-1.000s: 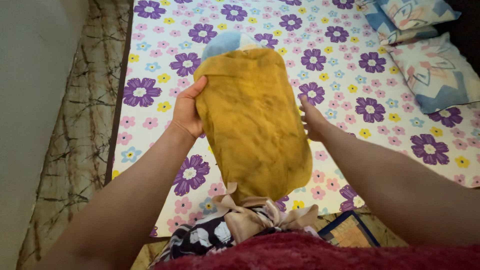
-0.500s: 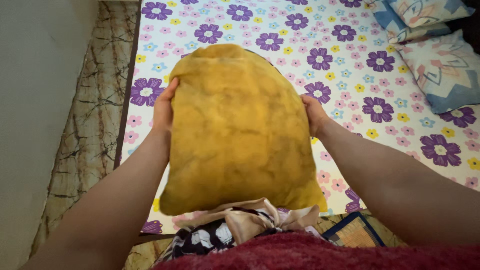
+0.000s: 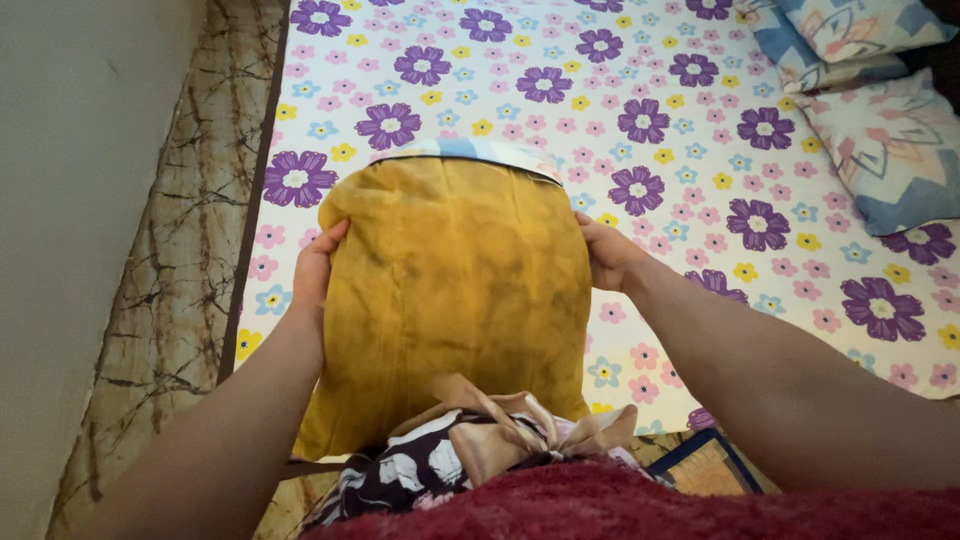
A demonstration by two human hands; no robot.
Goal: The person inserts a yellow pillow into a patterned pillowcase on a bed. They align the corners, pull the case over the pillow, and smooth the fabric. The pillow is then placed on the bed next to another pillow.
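Note:
A mustard-yellow pillow cover (image 3: pixel 455 290) stands flat in front of me, with the light blue edge of a pillow (image 3: pixel 465 150) showing at its top opening. My left hand (image 3: pixel 318 262) grips the cover's left side. My right hand (image 3: pixel 608 255) grips its right side. The cover's lower end rests against a heap of clothes at my lap.
A mattress with a white sheet with purple flowers (image 3: pixel 650 130) lies beyond. Two patterned pillows (image 3: pixel 880 150) sit at the far right. A marbled floor strip (image 3: pixel 180 250) and a pale wall (image 3: pixel 70 200) run on the left. Beige and black-white fabrics (image 3: pixel 480 440) and a maroon cloth (image 3: pixel 640 505) lie nearest me.
The yellow cover has been lowered and flattened from its raised, rounded shape. The blue pillow edge now shows at its top. Both hands have slid down its sides.

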